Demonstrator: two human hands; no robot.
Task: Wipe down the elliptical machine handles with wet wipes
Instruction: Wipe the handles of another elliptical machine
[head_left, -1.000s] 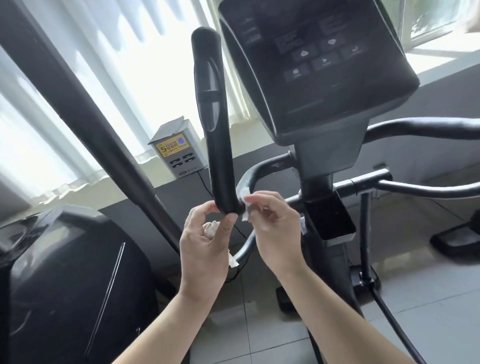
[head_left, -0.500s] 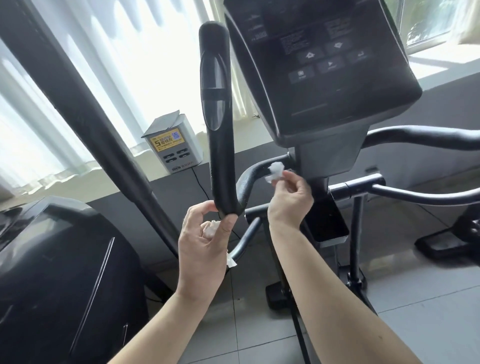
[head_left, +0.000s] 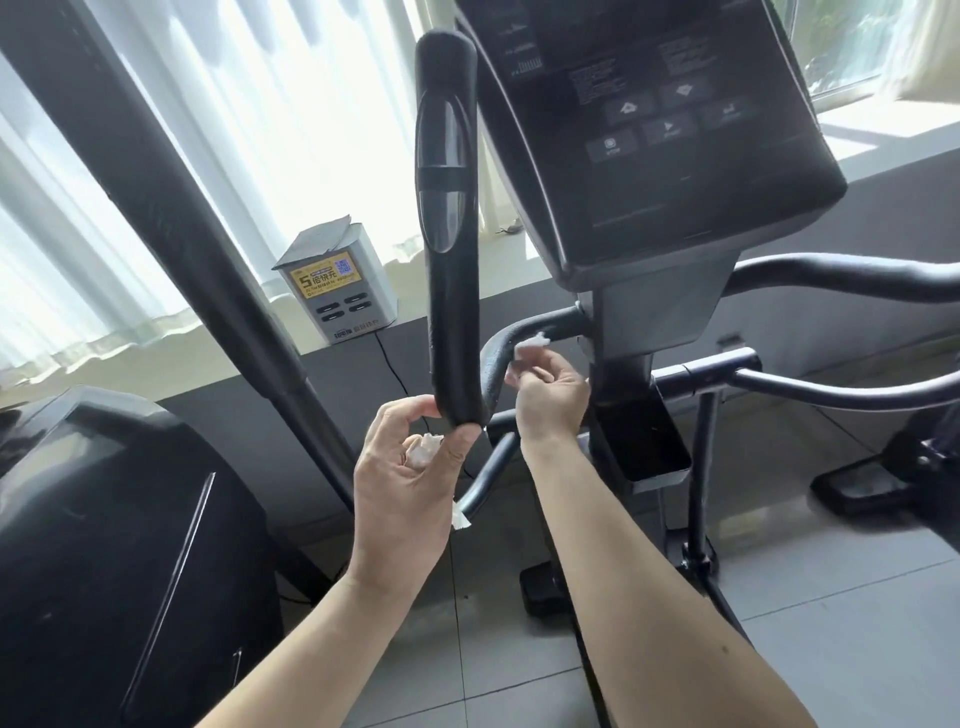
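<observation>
In the head view the right hand (head_left: 550, 395) has climbed from the bend up the curved bar (head_left: 497, 364) toward the console post, fingertips pinching a wet wipe (head_left: 530, 343) against it. The left hand (head_left: 410, 478) stays at the foot of the upright handle (head_left: 449, 260), thumb and forefinger touching it, other fingers curled on a second wipe (head_left: 423, 449). The bar looks nearly covered, and the upright handle probably comes next.
</observation>
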